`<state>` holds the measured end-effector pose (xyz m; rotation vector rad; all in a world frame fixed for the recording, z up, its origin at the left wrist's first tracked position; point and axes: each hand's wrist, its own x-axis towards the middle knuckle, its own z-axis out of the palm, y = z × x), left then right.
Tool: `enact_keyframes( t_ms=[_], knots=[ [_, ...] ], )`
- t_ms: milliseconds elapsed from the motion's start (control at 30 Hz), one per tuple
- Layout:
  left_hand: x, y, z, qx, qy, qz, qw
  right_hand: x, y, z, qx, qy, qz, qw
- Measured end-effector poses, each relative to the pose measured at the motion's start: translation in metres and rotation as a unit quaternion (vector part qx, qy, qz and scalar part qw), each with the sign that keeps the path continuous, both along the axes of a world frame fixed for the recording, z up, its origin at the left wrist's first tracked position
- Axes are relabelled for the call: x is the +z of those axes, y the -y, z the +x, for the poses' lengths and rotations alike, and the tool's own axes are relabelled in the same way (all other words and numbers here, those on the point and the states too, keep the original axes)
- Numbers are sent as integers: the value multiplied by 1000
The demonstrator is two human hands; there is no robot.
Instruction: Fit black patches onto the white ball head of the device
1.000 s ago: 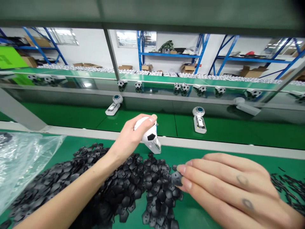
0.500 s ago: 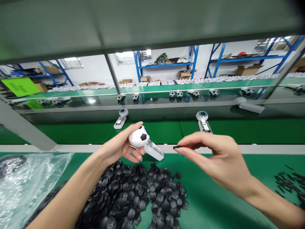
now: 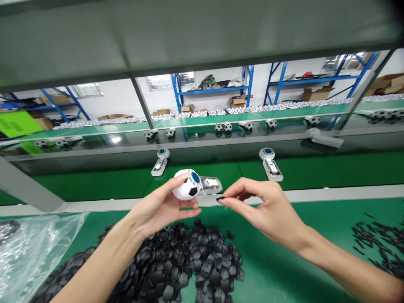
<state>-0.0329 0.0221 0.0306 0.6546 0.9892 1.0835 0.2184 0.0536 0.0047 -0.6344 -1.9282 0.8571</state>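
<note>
My left hand (image 3: 167, 206) is closed around the ball end of a white soccer-ball device (image 3: 187, 191). The ball has black patches and a round blue face, and its open handle, with inner parts showing, points right. Just right of that handle, my right hand (image 3: 259, 202) pinches a small black plastic piece (image 3: 220, 199) between thumb and fingertips. The piece is close to the device; whether they touch I cannot tell. Below my hands lies a heap of black pentagon pieces (image 3: 164, 261) on the green table (image 3: 271, 261).
Two similar open devices lie on the green belt beyond, one left (image 3: 160, 163) and one right (image 3: 270, 165). Thin black strips (image 3: 378, 242) are scattered at right. A clear plastic bag (image 3: 38, 248) lies at left. A metal rail (image 3: 110, 205) edges the table; a post (image 3: 28, 185) stands at left.
My left hand has turned the device so its blue face and open handle show more. My right hand has moved left with the black piece, closer to the device. The view has shifted slightly.
</note>
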Motion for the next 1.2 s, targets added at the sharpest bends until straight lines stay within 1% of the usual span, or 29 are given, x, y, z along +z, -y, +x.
enact_keyframes(
  t_ms=[133, 200, 267, 400, 533, 600, 667, 733, 833, 900, 1000, 1100, 1200],
  knots=[
    [-6, 4, 19, 1, 116, -18, 993, -2, 0, -2, 7, -4, -40, 999],
    [-10, 6, 27, 18, 155, -17, 988, -2, -1, -3, 7, -17, -63, 998],
    [-12, 8, 32, 45, 188, 1, 981, -2, -2, -3, 4, -31, -85, 996],
    [-8, 8, 34, 103, 216, 51, 970, -1, -3, -3, 6, -41, -110, 993],
    [-1, 6, 35, 147, 217, 33, 965, -1, -3, -3, 15, -44, -120, 992],
    [-2, 5, 37, 165, 173, 36, 970, 0, -2, -3, 18, -47, -130, 990],
    [-8, 6, 37, 162, 103, 80, 978, 1, 0, -2, 21, -55, -144, 988],
    [-16, 8, 36, 132, 36, 145, 980, 3, 2, -2, 24, -65, -156, 985],
    [-27, 11, 35, 89, -59, 215, 971, 7, 6, -4, 33, -75, -167, 983],
    [-33, 14, 35, 69, -130, 246, 958, 8, 8, -5, 43, -76, -180, 980],
    [-38, 20, 37, 40, -230, 292, 927, 6, 10, -8, 57, -64, -220, 972],
    [-37, 27, 41, 38, -309, 324, 894, 3, 11, -9, 79, -46, -277, 957],
    [-33, 32, 44, 41, -369, 336, 866, 3, 12, -9, 81, -22, -286, 954]
  ],
)
